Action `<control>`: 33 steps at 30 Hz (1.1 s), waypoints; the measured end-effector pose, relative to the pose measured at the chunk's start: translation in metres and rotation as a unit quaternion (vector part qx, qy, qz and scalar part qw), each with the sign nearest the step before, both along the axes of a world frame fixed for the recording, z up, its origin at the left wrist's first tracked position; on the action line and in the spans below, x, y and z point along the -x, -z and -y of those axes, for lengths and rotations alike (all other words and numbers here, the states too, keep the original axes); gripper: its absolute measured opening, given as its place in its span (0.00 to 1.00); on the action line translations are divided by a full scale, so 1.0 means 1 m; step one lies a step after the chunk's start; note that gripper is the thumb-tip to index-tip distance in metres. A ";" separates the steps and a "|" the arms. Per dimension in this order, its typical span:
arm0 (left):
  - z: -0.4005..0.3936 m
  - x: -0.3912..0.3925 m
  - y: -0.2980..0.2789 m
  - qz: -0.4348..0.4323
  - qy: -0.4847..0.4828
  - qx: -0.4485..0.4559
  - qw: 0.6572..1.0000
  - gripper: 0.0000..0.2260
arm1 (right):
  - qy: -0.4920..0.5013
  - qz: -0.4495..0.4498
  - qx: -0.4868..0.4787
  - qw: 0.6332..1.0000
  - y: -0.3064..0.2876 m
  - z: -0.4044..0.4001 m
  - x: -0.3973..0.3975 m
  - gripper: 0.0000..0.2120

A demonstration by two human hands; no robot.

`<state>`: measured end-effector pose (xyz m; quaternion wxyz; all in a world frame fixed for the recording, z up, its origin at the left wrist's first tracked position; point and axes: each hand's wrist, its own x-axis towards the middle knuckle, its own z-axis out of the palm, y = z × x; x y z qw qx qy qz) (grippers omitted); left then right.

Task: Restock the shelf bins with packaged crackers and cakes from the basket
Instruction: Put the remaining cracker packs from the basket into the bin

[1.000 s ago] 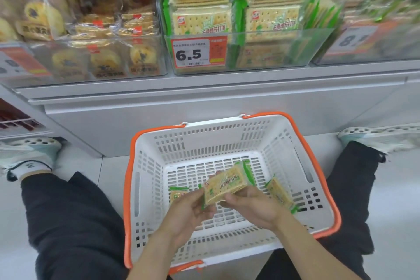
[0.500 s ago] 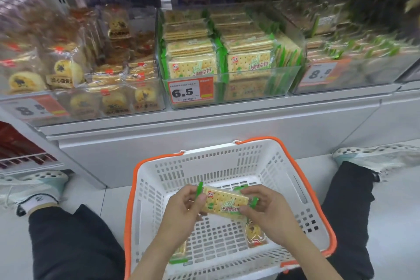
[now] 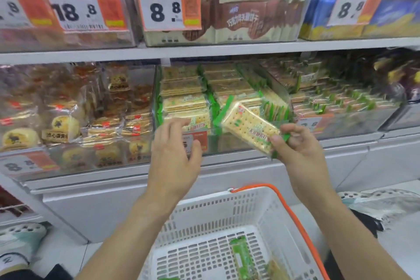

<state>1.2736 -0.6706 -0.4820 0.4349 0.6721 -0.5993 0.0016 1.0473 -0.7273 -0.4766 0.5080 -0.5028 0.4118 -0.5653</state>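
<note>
Mid-placement step; my right hand (image 3: 302, 152) pinches one cracker pack (image 3: 248, 129) by its near end, held tilted at the front lip of the clear cracker bin (image 3: 227, 143) on the lower shelf; my left hand (image 3: 175, 154) hangs loose-fingered and holds nothing, in front of the bin. Next I'd judge: lift the pack over the lip, lay it on the stacks, let go; more packs lie in the basket (image 3: 261, 209) below.
</note>
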 end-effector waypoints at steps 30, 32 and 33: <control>0.009 -0.054 0.020 -0.034 -0.056 -0.024 0.998 0.20 | 0.049 -0.697 0.287 0.656 -0.046 0.078 -0.172 0.29; 0.008 -0.054 0.023 -0.025 -0.052 -0.018 0.998 0.21 | 0.055 -0.699 0.276 0.657 -0.044 0.075 -0.174 0.29; 0.007 -0.052 0.024 -0.023 -0.050 -0.005 0.998 0.20 | 0.061 -0.693 0.275 0.663 -0.043 0.073 -0.174 0.28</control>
